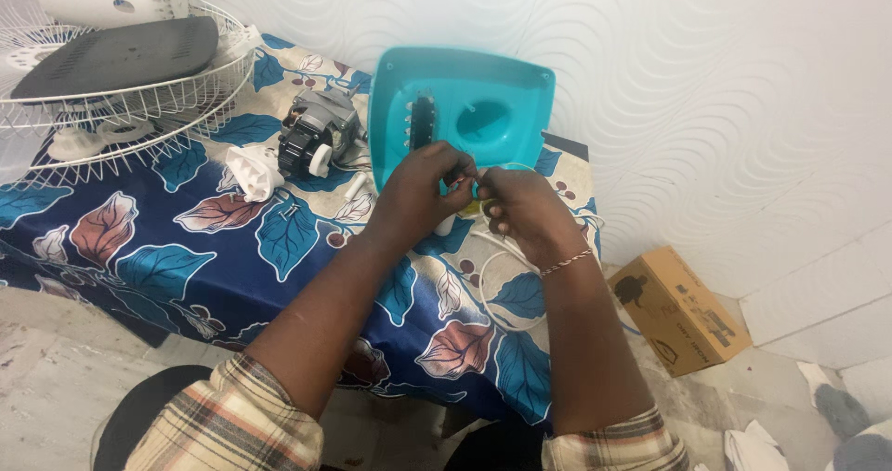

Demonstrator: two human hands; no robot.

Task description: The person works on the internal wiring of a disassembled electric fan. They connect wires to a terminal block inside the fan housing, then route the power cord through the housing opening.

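Centre of the frame, both hands meet right at the lower edge of the teal plastic housing (465, 109), a smooth, rounded-square shell propped upright against the wavy-textured white wall (706, 81). The left hand (423, 188) is curled in, fingers pinched on something small at the housing's bottom rim; what it grips is hidden behind the knuckles. The right hand (520, 213), a thin beaded bracelet (567, 264) at the wrist, is also closed, fingertips pressed up against the left hand's; I cannot tell what it pinches either. A white cord (497, 281) loops in a soft oval just below the right wrist, lying on the tablecloth (186, 257), a glossy blue fabric printed with big leaves in teal and rust.

Left of the housing sits the electric motor (316, 137), grey metal with a dark wound core, and beside it a crumpled white plastic part (253, 172). Upper left, a white wire fan guard (139, 109) holds a flat dark grey blade (121, 53). Lower right, on the floor, a brown cardboard box (678, 308) rests tilted.
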